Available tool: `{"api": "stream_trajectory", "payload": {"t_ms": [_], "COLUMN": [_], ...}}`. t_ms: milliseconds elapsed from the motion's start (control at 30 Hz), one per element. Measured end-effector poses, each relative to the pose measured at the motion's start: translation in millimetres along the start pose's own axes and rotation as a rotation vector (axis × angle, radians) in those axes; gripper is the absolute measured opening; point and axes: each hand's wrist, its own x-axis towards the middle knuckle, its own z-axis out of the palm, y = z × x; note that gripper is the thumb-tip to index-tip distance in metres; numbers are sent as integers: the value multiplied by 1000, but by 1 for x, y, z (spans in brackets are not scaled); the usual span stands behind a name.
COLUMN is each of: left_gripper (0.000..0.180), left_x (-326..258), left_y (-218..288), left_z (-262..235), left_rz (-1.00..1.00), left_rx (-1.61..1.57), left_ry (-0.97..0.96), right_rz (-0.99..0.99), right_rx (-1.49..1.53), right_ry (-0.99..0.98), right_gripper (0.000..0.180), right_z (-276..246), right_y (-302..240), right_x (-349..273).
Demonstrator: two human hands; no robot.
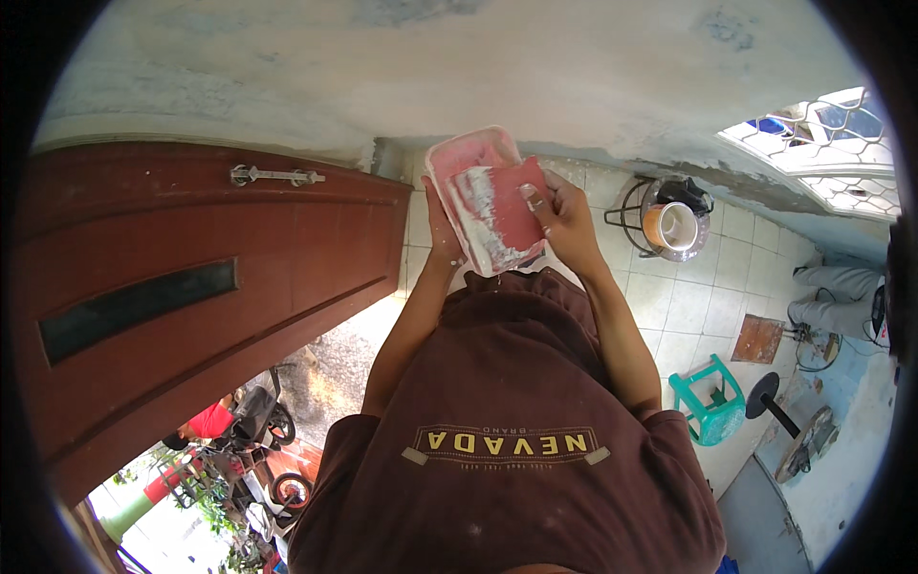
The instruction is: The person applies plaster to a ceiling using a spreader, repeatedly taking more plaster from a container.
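Note:
My left hand [442,230] grips the side of a shallow rectangular plastic tub [469,151], pinkish inside with a whitish, smeared rim. In my right hand [568,218] is a flat red putty scraper [516,212], pinched with the thumb on its upper face. White putty [480,206] coats part of the scraper's face and its lower edge. The scraper lies over the tub, hiding much of its inside; whether the two touch I cannot tell. Both are held in front of my body, close to the patchy wall [535,77].
A brown wooden door [124,277] with a metal handle is on the left. To the right stand a round stool [626,215] bearing a pot [677,228], and a green plastic stool [710,411]. A window grille [822,143] is at upper right. Outside, a person [208,421] is beside motorbikes [277,426].

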Motion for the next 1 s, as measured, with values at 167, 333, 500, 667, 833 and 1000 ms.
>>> {"api": "stream_trajectory", "payload": {"t_ms": [167,333,500,667,833,1000], "left_gripper": [77,78,82,85,73,83], "left_x": [4,0,9,29,42,52], "left_y": [-6,-2,56,85,136,179], "left_z": [-27,-70,-50,-105,-113,-125], "left_rz": [166,-10,-37,-59,-108,-118], "left_rx": [22,-297,-246,-327,-357,-243], "left_ry": [57,-25,-65,-118,-46,-117], "right_rz": [51,45,107,36,17,-51], "right_rx": [418,766,1007,880,1096,1301], "right_ry": [113,123,107,80,-56,-272], "right_gripper": [36,36,25,22,34,37], "right_z": [-11,5,45,121,166,173], "right_y": [-12,-24,-39,-87,-137,-273], "right_x": [2,8,41,104,217,275]}}
